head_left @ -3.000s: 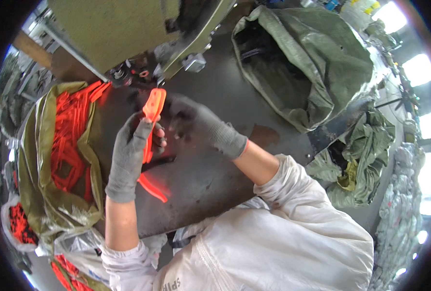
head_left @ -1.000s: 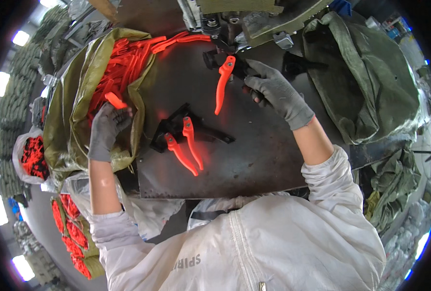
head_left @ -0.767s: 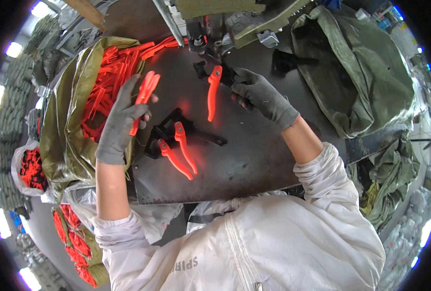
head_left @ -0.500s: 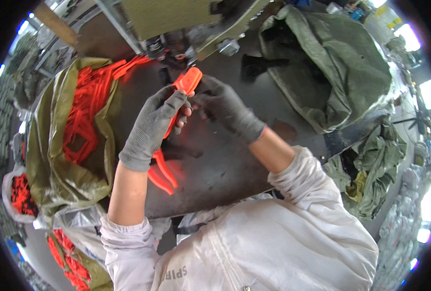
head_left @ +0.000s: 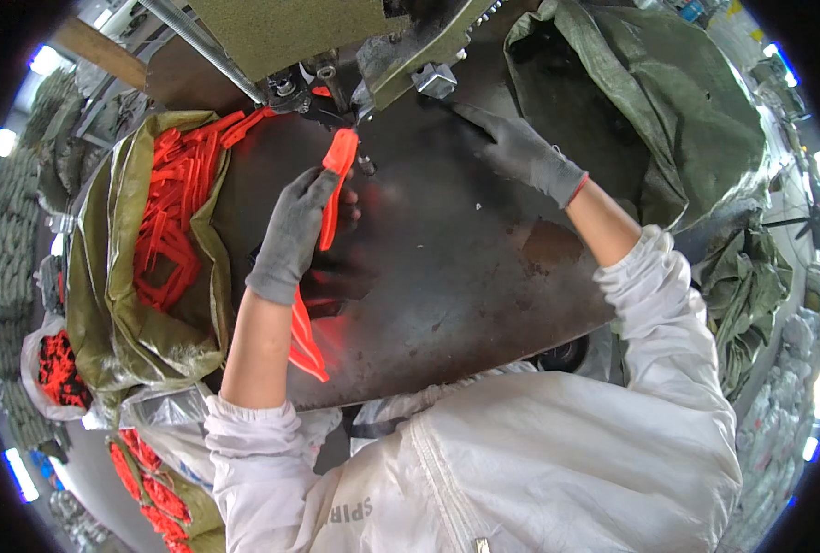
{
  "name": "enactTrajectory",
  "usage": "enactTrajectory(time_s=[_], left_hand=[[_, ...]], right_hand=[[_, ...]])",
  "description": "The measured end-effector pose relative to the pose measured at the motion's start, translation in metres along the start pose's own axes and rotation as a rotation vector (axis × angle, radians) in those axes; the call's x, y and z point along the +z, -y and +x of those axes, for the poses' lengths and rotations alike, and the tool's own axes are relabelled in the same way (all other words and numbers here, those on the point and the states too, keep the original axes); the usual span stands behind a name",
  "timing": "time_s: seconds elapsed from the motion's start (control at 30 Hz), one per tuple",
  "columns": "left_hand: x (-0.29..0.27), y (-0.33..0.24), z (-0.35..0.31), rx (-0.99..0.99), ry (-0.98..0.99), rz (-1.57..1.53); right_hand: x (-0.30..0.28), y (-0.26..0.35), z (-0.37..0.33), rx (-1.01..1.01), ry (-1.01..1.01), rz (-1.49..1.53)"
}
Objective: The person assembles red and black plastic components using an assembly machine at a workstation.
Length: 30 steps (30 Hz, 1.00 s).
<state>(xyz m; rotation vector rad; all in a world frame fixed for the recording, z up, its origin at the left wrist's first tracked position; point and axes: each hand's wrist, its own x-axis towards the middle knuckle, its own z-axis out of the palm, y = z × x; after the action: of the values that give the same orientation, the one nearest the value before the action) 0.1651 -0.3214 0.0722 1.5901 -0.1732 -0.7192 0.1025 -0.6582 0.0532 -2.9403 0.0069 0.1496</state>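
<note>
Our left grip point(head_left: 294, 226) curls tight round an orange handle point(head_left: 338, 152) pointing toward twelve o'clock.
We cannot tell the opening or hold of our right grip point(head_left: 522, 157), at its two o'clock over the tabletop point(head_left: 470, 253).

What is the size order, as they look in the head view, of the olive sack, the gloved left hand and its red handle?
1. Olive sack
2. Gloved left hand
3. Red handle, partly covered
</note>
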Motion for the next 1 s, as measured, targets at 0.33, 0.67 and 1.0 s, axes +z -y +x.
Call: enactTrajectory(time_s=[0.33, 0.67, 1.0], left_hand=[[0.003, -0.023, 0.007, 0.025, 0.024, 0.198], [-0.072, -0.004, -0.028, 0.558, -0.213, 0.918], [-0.258, 0.109, -0.138, -0.135, -0.299, 1.506]], right_hand=[[-0.003, 0.114, -0.007, 0.077, -0.009, 1.520], [0.028, 0.114, 0.002, 0.134, 0.137, 1.440], [0.015, 0.141, -0.001, 0.163, 0.112, 1.368]])
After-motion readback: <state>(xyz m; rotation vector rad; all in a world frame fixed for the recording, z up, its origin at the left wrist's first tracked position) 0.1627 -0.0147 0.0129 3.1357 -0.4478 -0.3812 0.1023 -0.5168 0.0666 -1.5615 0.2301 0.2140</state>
